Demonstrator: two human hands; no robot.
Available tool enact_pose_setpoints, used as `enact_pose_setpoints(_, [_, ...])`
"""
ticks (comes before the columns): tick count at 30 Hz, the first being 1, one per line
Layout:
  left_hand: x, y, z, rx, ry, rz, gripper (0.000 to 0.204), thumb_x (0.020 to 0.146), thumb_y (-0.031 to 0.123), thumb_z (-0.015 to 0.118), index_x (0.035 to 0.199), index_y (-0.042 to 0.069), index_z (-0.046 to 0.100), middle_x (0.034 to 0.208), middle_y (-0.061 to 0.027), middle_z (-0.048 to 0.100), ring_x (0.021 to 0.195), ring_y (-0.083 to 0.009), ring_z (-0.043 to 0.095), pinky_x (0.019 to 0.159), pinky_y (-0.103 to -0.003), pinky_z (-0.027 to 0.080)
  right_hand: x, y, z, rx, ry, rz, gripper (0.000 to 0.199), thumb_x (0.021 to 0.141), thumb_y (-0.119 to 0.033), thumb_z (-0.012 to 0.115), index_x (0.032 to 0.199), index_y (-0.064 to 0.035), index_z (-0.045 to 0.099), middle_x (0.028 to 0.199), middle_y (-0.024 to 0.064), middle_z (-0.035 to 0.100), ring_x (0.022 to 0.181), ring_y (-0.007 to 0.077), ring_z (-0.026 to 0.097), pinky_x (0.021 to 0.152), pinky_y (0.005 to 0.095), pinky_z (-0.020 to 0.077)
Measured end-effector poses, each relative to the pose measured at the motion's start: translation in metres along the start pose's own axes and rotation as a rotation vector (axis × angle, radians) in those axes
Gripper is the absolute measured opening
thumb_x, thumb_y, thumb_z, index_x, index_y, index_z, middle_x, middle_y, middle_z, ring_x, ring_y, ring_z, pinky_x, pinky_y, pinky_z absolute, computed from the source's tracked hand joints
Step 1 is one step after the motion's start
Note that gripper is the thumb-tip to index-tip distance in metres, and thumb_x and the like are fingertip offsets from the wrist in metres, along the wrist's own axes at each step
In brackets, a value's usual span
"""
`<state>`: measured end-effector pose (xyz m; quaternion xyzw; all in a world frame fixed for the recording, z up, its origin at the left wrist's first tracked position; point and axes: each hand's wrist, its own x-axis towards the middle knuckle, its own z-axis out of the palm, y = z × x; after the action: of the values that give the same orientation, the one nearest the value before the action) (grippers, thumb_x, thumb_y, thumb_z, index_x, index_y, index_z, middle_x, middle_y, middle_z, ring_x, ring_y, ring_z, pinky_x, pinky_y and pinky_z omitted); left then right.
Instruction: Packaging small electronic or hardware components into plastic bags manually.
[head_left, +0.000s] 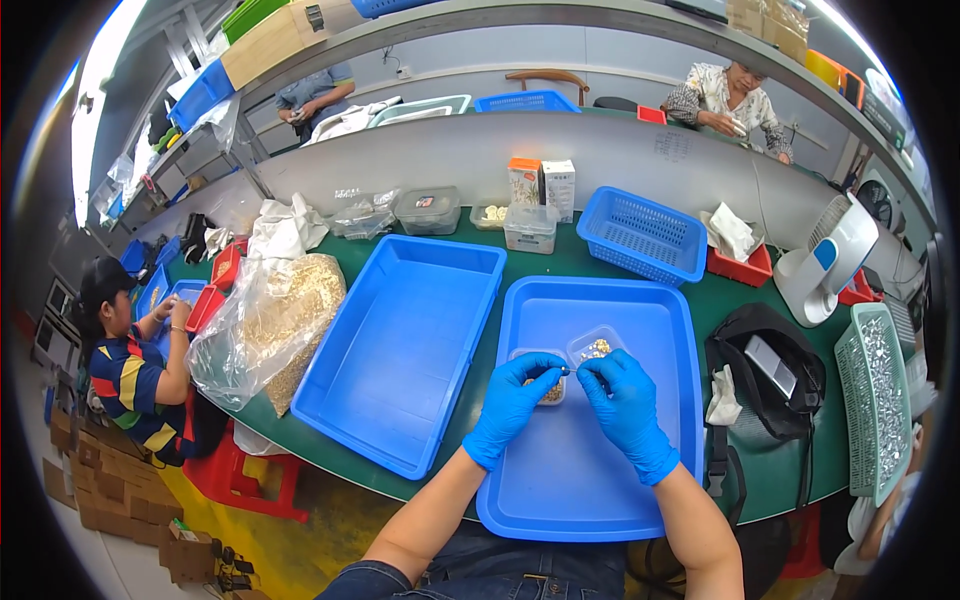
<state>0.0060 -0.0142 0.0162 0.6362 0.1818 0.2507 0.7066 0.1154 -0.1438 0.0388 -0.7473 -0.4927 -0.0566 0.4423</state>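
Note:
Both my hands wear blue gloves and meet over a shallow blue tray (640, 470) in front of me. My left hand (515, 400) and my right hand (622, 400) pinch a tiny part between their fingertips, too small to tell its kind. Under my left hand sits a small clear container (550, 392) with little brownish pieces. A second clear container (594, 346) with similar pieces lies just beyond my right hand.
A deeper blue bin (400, 350) lies left of the tray, beside a clear bag of tan pieces (275, 325). A blue basket (640, 232), clear boxes (529, 228), a black bag (765, 365) and a green basket of metal parts (876, 400) surround them. Other people work at the left and behind.

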Motion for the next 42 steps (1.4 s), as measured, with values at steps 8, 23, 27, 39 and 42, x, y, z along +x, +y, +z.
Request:
enact_pose_setpoints(8, [-0.001,0.002,-0.001,-0.185,-0.057,-0.125,0.015,0.087,0.008,0.06,0.1,0.001,0.063,0.094,-0.0039,0.064,0.088,-0.0103,0.059,0.08,-0.023,0.047,0.0,-0.007,0.001,-0.037,0.062,-0.065,0.008,0.078,-0.006,0.066,0.086,-0.0066,0.063,0.077,0.008,0.054,0.067,0.0202,0.056,0.059,0.0307,0.047])
enact_pose_setpoints(23, [-0.002,0.002,0.002,-0.134,-0.027,-0.051,0.014,0.086,0.005,0.059,0.099,0.002,0.063,0.094,-0.0049,0.064,0.088,-0.0106,0.059,0.08,-0.024,0.048,0.003,-0.009,0.002,0.075,0.032,0.008,0.007,0.08,-0.013,0.066,0.082,-0.0064,0.064,0.075,0.0094,0.057,0.067,0.0261,0.059,0.058,0.0328,0.0476])
enact_pose_setpoints(27, [-0.004,0.003,0.005,-0.107,-0.021,-0.03,0.013,0.085,0.003,0.059,0.098,0.002,0.063,0.093,-0.0048,0.064,0.087,-0.0115,0.06,0.079,-0.024,0.048,-0.001,-0.004,-0.002,0.008,-0.019,0.014,0.01,0.083,-0.014,0.063,0.084,-0.0049,0.064,0.077,0.0119,0.06,0.069,0.0278,0.061,0.06,0.0335,0.0486])
enact_pose_setpoints(39, [-0.004,0.012,0.01,-0.12,0.026,-0.026,0.008,0.084,0.008,0.062,0.09,0.003,0.062,0.085,-0.0035,0.061,0.079,-0.0112,0.057,0.074,-0.024,0.045,-0.003,0.017,0.009,-0.043,0.027,-0.089,0.018,0.087,-0.025,0.054,0.087,-0.0078,0.06,0.08,0.0104,0.06,0.074,0.0285,0.061,0.061,0.0377,0.0493])
enact_pose_setpoints(42, [0.002,0.001,0.005,-0.115,-0.035,-0.029,0.007,0.084,0.008,0.062,0.089,0.003,0.062,0.085,-0.0033,0.061,0.079,-0.0105,0.057,0.074,-0.023,0.045,-0.003,0.017,0.002,-0.023,-0.012,-0.029,0.019,0.088,-0.027,0.054,0.09,-0.009,0.06,0.081,0.011,0.061,0.074,0.0288,0.061,0.061,0.0381,0.0495])
